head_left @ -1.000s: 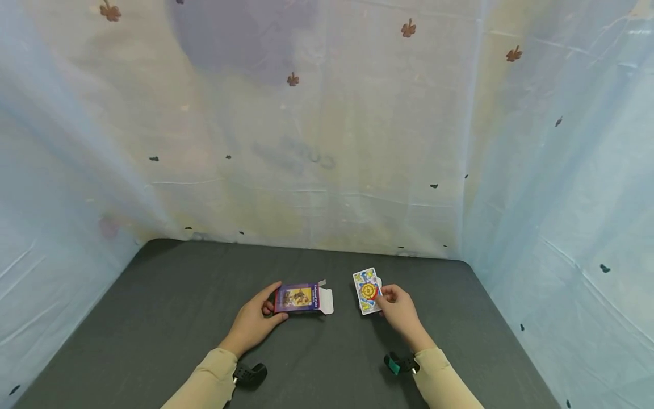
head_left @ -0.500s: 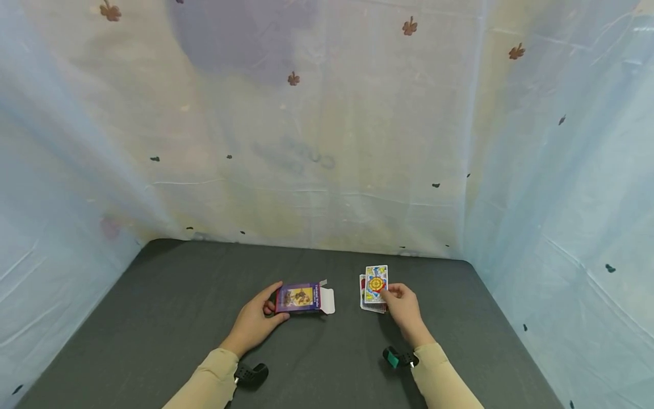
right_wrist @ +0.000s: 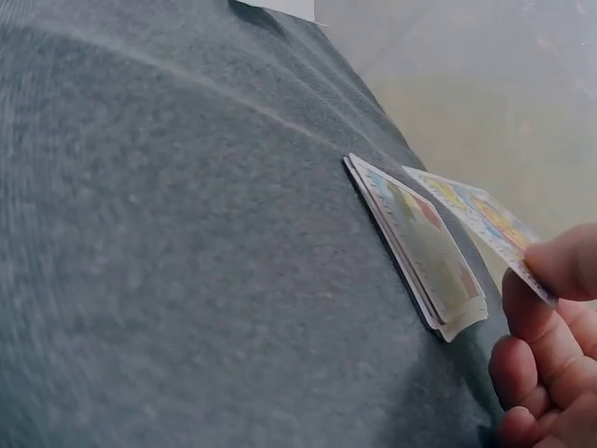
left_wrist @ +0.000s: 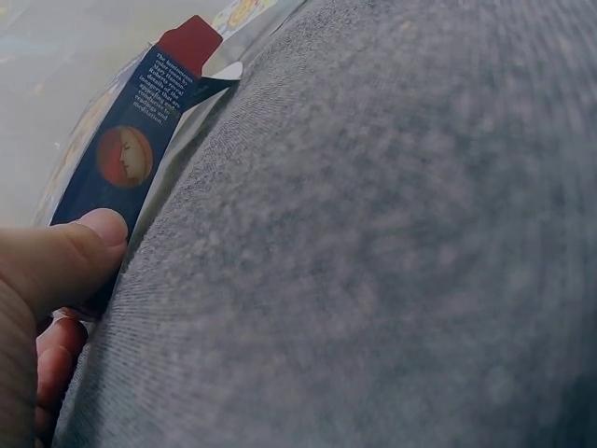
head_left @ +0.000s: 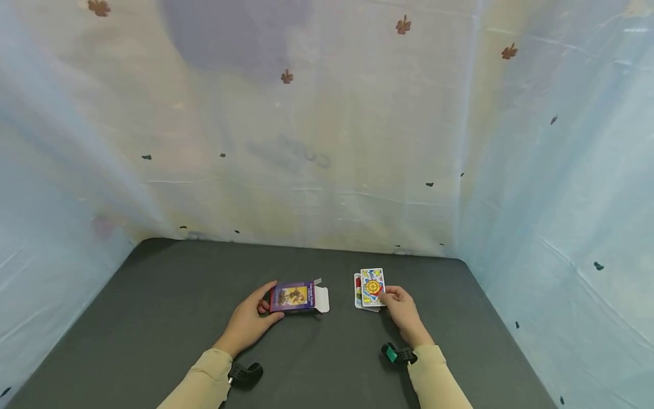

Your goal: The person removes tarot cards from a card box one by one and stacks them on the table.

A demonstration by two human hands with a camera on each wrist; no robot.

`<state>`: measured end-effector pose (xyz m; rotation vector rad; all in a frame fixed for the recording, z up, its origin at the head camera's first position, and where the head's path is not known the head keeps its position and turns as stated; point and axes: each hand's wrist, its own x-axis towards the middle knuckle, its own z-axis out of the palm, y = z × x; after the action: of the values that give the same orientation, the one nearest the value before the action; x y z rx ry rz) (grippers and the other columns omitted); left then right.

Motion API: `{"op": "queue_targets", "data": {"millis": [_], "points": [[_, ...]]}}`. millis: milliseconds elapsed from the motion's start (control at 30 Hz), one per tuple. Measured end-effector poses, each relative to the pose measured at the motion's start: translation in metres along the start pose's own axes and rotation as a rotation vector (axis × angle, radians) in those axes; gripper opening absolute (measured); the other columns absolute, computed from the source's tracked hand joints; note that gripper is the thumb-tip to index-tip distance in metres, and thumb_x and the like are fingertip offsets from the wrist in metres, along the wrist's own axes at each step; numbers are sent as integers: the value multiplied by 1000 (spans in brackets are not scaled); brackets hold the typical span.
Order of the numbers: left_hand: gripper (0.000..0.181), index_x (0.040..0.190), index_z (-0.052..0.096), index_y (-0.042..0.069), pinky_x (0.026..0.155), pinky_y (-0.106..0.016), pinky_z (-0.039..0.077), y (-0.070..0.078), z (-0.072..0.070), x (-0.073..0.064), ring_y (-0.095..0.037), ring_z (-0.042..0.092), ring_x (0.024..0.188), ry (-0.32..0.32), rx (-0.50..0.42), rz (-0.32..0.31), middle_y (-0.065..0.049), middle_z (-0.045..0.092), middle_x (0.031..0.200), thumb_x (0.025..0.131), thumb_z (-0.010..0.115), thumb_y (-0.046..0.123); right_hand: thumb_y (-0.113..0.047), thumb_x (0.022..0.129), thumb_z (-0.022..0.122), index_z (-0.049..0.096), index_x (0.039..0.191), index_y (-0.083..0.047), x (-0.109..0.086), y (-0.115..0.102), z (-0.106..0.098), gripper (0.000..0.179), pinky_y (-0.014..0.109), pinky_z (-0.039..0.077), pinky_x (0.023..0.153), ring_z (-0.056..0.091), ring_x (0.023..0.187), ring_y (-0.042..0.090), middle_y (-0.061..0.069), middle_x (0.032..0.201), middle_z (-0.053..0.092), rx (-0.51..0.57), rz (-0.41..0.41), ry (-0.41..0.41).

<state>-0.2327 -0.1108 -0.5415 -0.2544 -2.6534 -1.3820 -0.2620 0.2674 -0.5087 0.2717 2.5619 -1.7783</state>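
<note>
My left hand (head_left: 246,322) grips the near end of a purple tarot card box (head_left: 293,295), thumb along its dark blue side. The box lies on its broad face with its white end flap (head_left: 322,299) folded out toward the right. To the right, my right hand (head_left: 402,312) pinches a single card (head_left: 372,283) with a yellow wheel on it between thumb and forefinger. In the right wrist view that card is tilted up, apart from a small pile of cards (right_wrist: 424,252) on the table. The head view shows this pile partly covered by the held card.
A dark grey cloth covers the table (head_left: 317,363). Behind it and on both sides hang pale plastic sheets (head_left: 327,142) with small leaf shapes. A black strap (head_left: 246,374) is worn on the left wrist, another black strap (head_left: 403,355) on the right.
The wheel card, slanted over the pile a second ago, now stands straighter and slightly to the right, so the pile's left edge shows. My left hand and the box keep their place.
</note>
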Motion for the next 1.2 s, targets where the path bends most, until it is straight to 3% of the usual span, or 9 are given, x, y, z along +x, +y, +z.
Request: {"op": "queue_targets", "data": {"millis": [567,1200], "points": [[77,146,42,31,70,-35,43,-4,-4,0,-13,51,76,-1,20,14,5,55,88,80,81,33,-21,92,64,52,125,-4,1,-2,19,38,28,38,59,50,71,17,7,86,60,-68,-42,64],[78,147,42,29,71,-34,43,-3,-1,1,-13,51,77,-8,29,8,6,56,90,80,82,32,-24,91,68,55,119,-4,-1,0,20,37,27,35,50,45,58,16,5,74,56,-129,-64,105]]}}
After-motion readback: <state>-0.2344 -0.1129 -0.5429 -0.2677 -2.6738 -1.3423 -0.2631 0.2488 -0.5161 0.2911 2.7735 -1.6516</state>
